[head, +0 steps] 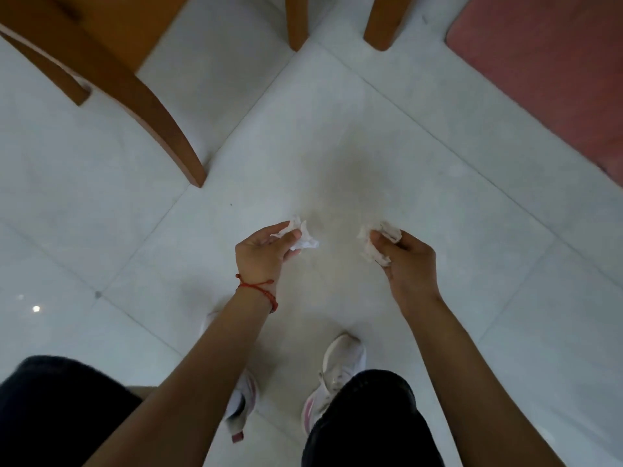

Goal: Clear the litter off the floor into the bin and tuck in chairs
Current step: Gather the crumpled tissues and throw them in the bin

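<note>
- Pale grey floor tiles (354,146) with thin grout lines fill the head view, glossy enough to show a small light glint at eight o'clock.
- At eleven o'clock stands a wooden chair (111,62), its curved orange-brown leg reaching down to the tile; two more wooden legs (381,25) stand at twelve o'clock.
- A dusty pink mat (546,69) lies at two o'clock, its edge running diagonally across the tiles.
- The person's left hand (261,252), just left of centre, has its fingers and thumb curled round a crumpled white tissue (303,237); most of the paper sticks out past the fingertips toward the centre.
- A red string bracelet (261,291) circles the left wrist.
- The right hand (404,261), just right of centre, pinches a second crumpled white tissue (377,242) between thumb and curled fingers, the paper bunched on the thumb side.
- Both tissues are held above the floor, near each other but apart, with bare tile between them.
- Both forearms reach in from six o'clock.
- Below the hands, at six o'clock, two white sneakers (337,369) with pink accents stand on the tile, partly hidden by dark trousers (364,426) and by the left forearm.
</note>
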{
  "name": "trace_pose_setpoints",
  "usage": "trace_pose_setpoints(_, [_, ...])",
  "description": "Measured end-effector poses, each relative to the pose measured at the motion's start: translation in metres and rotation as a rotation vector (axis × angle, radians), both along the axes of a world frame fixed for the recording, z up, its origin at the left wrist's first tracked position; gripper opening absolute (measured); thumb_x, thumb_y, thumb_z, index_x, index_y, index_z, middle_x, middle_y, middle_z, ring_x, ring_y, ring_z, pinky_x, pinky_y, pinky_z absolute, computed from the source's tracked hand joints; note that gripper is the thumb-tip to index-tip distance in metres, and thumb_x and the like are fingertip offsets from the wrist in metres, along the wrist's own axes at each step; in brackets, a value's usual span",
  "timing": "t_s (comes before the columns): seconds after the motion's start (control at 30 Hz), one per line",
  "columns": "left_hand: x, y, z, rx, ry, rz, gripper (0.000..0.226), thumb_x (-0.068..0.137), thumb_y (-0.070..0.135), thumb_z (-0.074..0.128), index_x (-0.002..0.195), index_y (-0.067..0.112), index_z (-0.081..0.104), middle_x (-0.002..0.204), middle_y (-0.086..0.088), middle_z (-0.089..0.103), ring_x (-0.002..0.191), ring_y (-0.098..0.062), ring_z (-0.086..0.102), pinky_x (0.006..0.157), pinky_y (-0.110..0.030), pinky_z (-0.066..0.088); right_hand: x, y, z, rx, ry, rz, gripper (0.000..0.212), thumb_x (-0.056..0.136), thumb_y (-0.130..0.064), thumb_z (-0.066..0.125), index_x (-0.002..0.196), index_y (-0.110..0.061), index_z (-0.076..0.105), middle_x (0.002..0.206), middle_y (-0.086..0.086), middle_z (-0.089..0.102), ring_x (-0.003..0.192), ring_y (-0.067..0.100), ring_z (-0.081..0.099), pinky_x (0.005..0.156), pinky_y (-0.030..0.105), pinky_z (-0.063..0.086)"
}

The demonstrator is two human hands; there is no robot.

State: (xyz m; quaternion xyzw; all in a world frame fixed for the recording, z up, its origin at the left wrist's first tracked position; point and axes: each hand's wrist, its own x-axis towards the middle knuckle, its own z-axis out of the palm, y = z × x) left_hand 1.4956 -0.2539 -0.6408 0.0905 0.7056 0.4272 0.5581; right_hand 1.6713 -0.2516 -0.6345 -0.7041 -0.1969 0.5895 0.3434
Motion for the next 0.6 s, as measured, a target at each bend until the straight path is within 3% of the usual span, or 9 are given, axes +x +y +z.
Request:
trace_pose_setpoints(0.1, [-0.003,0.001,0.054,0.000,-0.003,-0.004,0.023,0.076,-0.008,0.065,0.098,-0.004,0.065,0.055,0.007,0.068,0.057,-0.007,0.067,0.062,-0.023,0.058,-0.003,-0.003,0.056,-0.008,0.020,-0.025,0.022,0.079,-0.008,0.067,0.086,0.013,0.062,0.077,0.013,0.057,0.053,0.005,0.047,0.071,0.028,0.039])
trace_pose_setpoints(0.2, [-0.007,0.002,0.109,-0.006,0.006,-0.008,0.025,0.075,-0.007,0.066,0.100,-0.004,0.065,0.067,-0.003,0.065,0.056,-0.005,0.065,0.059,-0.021,0.057,-0.007,-0.005,0.112,-0.011,0.046,-0.031,0.005,0.082,-0.003,0.063,0.082,0.002,0.066,0.079,0.011,0.060,0.046,0.001,0.050,0.068,0.022,0.041])
trace_pose_setpoints(0.3, [-0.013,0.000,0.162,-0.012,0.008,-0.009,0.024,0.075,-0.007,0.067,0.099,-0.004,0.066,0.059,0.004,0.067,0.055,-0.005,0.065,0.058,-0.021,0.057,-0.012,-0.006,0.165,-0.021,0.036,-0.054,0.010,0.082,-0.002,0.063,0.073,-0.006,0.064,0.071,0.005,0.057,0.051,0.001,0.050,0.071,0.022,0.041])
trace_pose_setpoints(0.43, [-0.019,-0.003,0.235,-0.008,0.009,-0.023,0.026,0.075,-0.008,0.066,0.100,-0.002,0.065,0.048,0.012,0.065,0.053,-0.004,0.064,0.057,-0.020,0.057,-0.019,-0.007,0.237,-0.028,0.046,-0.074,0.012,0.082,-0.004,0.064,0.071,-0.006,0.063,0.076,0.007,0.057,0.069,0.013,0.051,0.078,0.029,0.041])
trace_pose_setpoints(0.6, [-0.029,-0.011,0.321,0.016,0.022,-0.038,0.027,0.075,-0.009,0.065,0.102,-0.004,0.064,0.049,0.010,0.065,0.051,-0.004,0.064,0.056,-0.020,0.057,-0.029,-0.009,0.321,-0.005,0.069,-0.136,0.015,0.082,-0.002,0.064,0.068,-0.008,0.065,0.079,0.006,0.057,0.080,0.019,0.049,0.073,0.028,0.038])
